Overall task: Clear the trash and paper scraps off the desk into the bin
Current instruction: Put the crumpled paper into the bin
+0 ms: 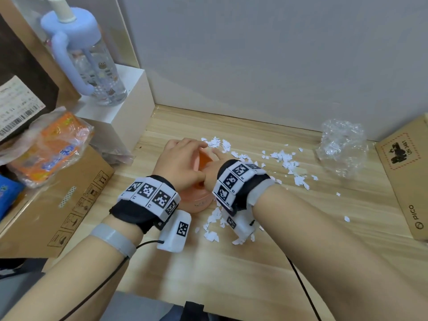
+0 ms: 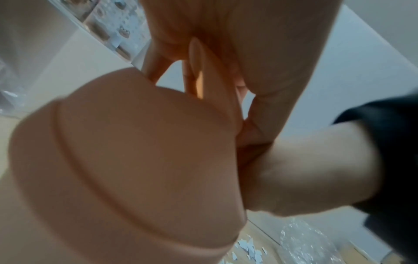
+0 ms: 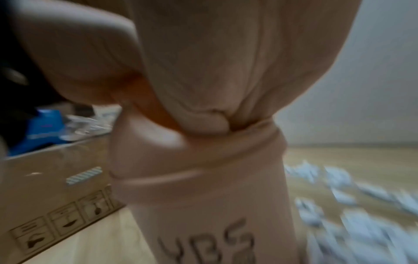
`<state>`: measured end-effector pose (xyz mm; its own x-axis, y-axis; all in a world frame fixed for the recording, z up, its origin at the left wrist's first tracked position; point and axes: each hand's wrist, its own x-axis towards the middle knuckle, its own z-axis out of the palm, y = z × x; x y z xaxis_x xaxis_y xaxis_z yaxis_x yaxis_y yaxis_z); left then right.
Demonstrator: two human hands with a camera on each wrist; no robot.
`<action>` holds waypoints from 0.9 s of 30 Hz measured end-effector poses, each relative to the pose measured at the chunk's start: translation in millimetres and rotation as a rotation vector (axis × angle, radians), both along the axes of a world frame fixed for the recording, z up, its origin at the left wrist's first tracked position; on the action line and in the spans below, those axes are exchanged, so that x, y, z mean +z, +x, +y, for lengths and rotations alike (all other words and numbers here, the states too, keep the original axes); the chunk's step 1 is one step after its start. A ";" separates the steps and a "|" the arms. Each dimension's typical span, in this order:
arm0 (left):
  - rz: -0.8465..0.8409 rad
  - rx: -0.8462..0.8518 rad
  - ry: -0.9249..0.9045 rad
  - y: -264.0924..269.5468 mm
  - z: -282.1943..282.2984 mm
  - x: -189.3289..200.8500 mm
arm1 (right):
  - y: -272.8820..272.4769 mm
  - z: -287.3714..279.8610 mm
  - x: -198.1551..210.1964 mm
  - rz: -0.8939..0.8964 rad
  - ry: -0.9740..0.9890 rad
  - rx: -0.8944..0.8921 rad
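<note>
Peach plastic bin [image 1: 196, 200] stands mid-frame on the desk [image 1: 231, 262], both hands at its lid. The left hand [image 1: 179, 165] curls over the top; the right hand [image 1: 212, 174] is tucked beside it, fingers hidden. White paper scraps [image 1: 287, 162] lie right of centre: feather-light, best pinched or swept. The crumpled clear wrap [image 1: 341, 147], upper right, looks soft and springy.
</note>
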<state>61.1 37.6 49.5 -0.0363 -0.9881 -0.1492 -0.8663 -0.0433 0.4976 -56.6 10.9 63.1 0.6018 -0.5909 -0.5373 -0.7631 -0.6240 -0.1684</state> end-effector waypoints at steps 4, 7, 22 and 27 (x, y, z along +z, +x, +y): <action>-0.035 0.026 -0.005 -5.4 2.5 4.4 | 2.5 -2.4 -8.7 0.059 0.007 0.025; -0.051 0.041 -0.008 -6.8 2.1 4.6 | -9.9 -0.9 -14.9 -0.145 -0.104 0.011; -0.058 0.134 -0.039 -11.7 2.5 5.6 | -17.9 -1.6 -43.5 -0.131 -0.133 0.155; -0.066 0.212 -0.045 -13.9 -4.2 2.9 | -86.5 -12.8 -39.0 -0.474 -0.293 -0.135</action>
